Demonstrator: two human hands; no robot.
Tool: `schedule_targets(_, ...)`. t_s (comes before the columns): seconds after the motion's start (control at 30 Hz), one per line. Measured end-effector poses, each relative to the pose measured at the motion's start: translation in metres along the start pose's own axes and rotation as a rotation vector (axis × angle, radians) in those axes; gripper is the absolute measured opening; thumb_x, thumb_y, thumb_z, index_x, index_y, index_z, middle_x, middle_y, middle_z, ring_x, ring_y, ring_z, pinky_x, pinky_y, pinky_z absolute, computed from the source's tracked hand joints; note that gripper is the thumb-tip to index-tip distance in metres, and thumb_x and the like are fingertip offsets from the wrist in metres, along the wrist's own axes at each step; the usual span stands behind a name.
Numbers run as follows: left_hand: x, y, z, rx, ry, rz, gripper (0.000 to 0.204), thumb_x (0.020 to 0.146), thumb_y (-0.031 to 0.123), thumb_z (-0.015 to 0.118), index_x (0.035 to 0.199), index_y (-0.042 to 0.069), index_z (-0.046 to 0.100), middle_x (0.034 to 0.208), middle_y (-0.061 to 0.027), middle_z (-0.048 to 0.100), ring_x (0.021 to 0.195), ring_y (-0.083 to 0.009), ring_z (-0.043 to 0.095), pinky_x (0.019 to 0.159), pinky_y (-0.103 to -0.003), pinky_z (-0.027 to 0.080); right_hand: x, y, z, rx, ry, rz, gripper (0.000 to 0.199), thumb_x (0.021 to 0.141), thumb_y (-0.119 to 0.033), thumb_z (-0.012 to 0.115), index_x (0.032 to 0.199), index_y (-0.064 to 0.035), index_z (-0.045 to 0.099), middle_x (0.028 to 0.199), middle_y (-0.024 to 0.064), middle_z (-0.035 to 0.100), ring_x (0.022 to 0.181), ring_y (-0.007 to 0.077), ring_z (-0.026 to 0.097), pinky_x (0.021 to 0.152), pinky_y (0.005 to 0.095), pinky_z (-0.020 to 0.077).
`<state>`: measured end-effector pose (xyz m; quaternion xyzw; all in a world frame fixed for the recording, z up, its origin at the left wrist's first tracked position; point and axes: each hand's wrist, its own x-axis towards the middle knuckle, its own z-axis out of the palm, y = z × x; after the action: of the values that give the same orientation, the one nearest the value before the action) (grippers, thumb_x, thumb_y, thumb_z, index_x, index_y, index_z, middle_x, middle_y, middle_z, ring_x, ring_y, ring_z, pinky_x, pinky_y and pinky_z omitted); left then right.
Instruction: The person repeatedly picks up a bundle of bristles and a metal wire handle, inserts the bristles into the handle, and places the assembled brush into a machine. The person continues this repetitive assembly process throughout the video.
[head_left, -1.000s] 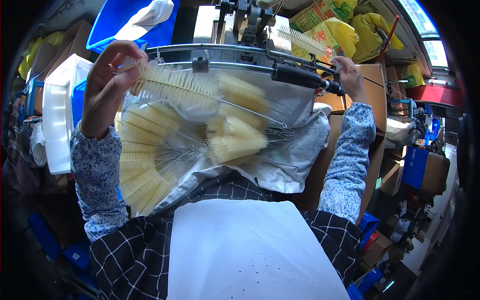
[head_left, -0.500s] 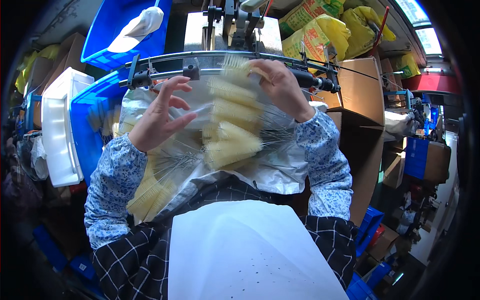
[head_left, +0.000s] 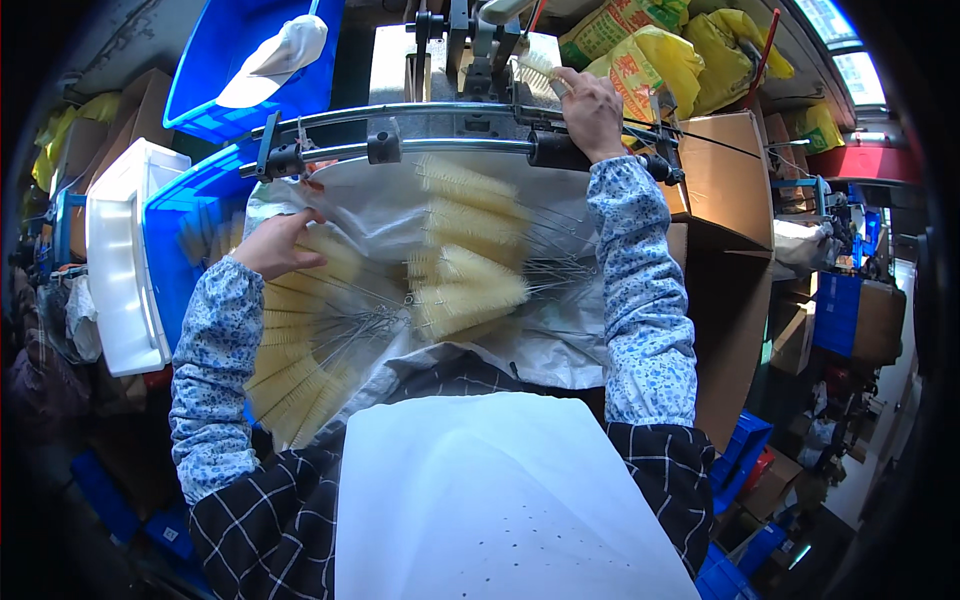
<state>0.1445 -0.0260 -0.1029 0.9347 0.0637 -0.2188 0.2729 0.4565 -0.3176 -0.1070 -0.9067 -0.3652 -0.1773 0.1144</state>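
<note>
Right grip, now lifted beyond the curved metal rail, pinches one cream bristle brush; left hand has dropped, fingers resting spread on the fanned brush pile.

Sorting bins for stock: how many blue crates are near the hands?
2: one blue crate at upper left holding a white bundle, another beside the left hand. Smaller ones at the dim edges may be hidden.

1. Bottle brushes: pale yellow bristles, rough and matt, on thin twisted metal wire.
2. Rails: smooth, glossy metal.
3. Sheet: matt, crinkled white woven plastic.
4. Crate: glossy blue plastic.
5. Box: matt brown cardboard.
</note>
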Motion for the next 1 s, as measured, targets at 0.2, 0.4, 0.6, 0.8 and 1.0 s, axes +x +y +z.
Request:
schedule_targets(0.2,-0.002,0.014,-0.016,-0.076,-0.044,-0.071,0.046,0.069,0.020,0.068,0.108,0.006,0.049,0.082,-0.0130,0.056,0.084,-0.0273,0.055,0.076,-0.034,0.044,0.000,0.003,0.002,0.052,0.009,-0.025,0.019,0.081,-0.029,0.054,0.098,-0.0213,0.059,0.080,0.0046,0.058,0.081,0.0267,0.052,0.069,0.0398,0.0394)
schedule_targets(0.4,-0.016,0.015,-0.008,-0.090,0.066,0.145,0.042,0.071,0.010,0.065,0.109,0.008,0.048,0.087,-0.0057,0.049,0.081,-0.0184,0.050,0.071,-0.028,0.042,0.010,0.003,0.004,-0.010,-0.041,-0.016,0.023,0.081,-0.021,0.050,0.102,-0.0257,0.060,0.087,0.0010,0.058,0.093,0.0216,0.048,0.083,0.0390,0.0331)
schedule_targets(0.6,-0.015,0.048,-0.026,-0.359,-0.004,0.065,0.036,0.072,0.003,0.059,0.107,0.010,0.050,0.093,-0.0035,0.048,0.084,-0.0128,0.047,0.071,-0.022,0.041,0.027,0.018,0.030,0.051,-0.106,-0.118,0.027,0.085,-0.027,0.048,0.111,-0.0268,0.055,0.108,-0.0006,0.054,0.109,0.0208,0.041,0.092,0.0432,0.0262)
schedule_targets(0.8,-0.029,0.040,-0.040,-0.630,0.192,0.185,0.033,0.072,-0.002,0.055,0.103,0.008,0.050,0.094,-0.0008,0.048,0.083,-0.0096,0.048,0.076,-0.021,0.041,0.009,0.034,0.026,-0.020,0.022,-0.114,0.028,0.086,-0.026,0.047,0.113,-0.0267,0.054,0.115,0.0009,0.050,0.113,0.0219,0.041,0.098,0.0433,0.0256)
schedule_targets(1.0,-0.041,0.047,-0.049,-0.628,0.266,0.192,0.030,0.073,-0.001,0.055,0.102,0.006,0.048,0.093,-0.0002,0.048,0.083,-0.0073,0.047,0.078,-0.022,0.040,0.018,0.038,0.033,0.101,0.009,-0.128,0.024,0.084,-0.018,0.048,0.105,-0.0234,0.057,0.103,0.0017,0.053,0.089,0.0252,0.054,0.080,0.0407,0.0380)
